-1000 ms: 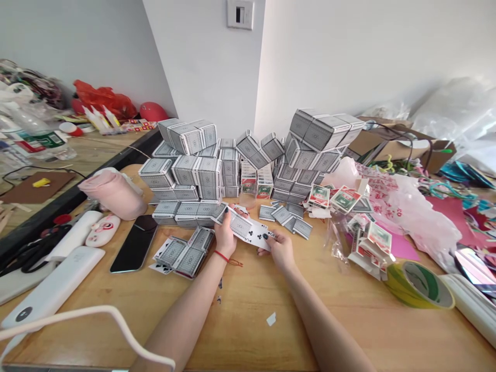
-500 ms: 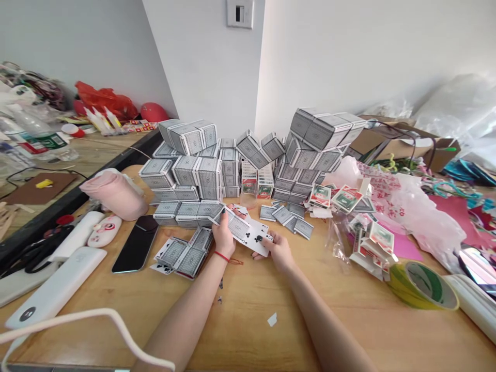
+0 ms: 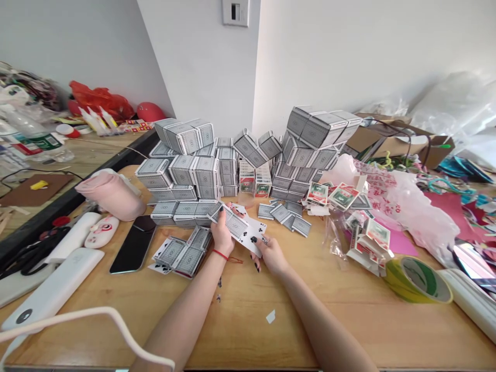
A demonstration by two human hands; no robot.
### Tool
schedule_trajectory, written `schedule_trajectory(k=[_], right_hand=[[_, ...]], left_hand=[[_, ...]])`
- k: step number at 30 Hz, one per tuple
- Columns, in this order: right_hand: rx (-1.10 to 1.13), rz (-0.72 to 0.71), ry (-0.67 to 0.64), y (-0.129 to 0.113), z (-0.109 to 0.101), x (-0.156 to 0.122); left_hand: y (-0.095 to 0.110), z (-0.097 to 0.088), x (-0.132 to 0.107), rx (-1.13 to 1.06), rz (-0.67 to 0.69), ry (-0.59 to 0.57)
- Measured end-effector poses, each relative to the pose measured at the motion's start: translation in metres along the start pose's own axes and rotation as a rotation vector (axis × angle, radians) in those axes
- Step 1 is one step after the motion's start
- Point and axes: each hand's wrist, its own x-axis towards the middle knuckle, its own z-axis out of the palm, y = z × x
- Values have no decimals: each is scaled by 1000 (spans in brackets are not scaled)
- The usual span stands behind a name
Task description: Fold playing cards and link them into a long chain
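Playing cards (image 3: 245, 231), a few of them overlapped, sit between both hands just above the middle of the table (image 3: 248, 315). One shows its grey patterned back and another lies face up with black clubs. The left hand (image 3: 221, 236) pinches the patterned end, thumb on top. The right hand (image 3: 272, 254) closes narrowly on the club card's lower corner, dark-nailed fingertips curled under it.

Right behind, along the far edge, stands a wall of card cubes (image 3: 194, 170) stacked several high. A flat joined strip of cards (image 3: 182, 254) lies just left of the left wrist, beside a dark phone (image 3: 134, 244). Loose folded cards (image 3: 285, 216) are scattered beyond the right hand, and a yellow tape roll (image 3: 419, 279) rests toward the right edge.

To my eye the cards are being fitted or slid together, not set down. I'd judge the job calls for keeping the edges lined up with a light, even pinch, since the thin cards would bend or slip apart easily.
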Motion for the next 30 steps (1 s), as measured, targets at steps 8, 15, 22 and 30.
schedule_trajectory(k=[8, 15, 22, 30], right_hand=[[-3, 4, 18, 1, -1, 0], [2, -21, 31, 1, 2, -1], [0, -53, 37, 1, 2, 0], [-47, -28, 45, 0, 2, -1]], left_hand=[[-8, -3, 2, 117, 28, 27], [-13, -9, 7, 207, 88, 87], [-7, 0, 2, 142, 47, 21], [-5, 1, 1, 94, 27, -6]])
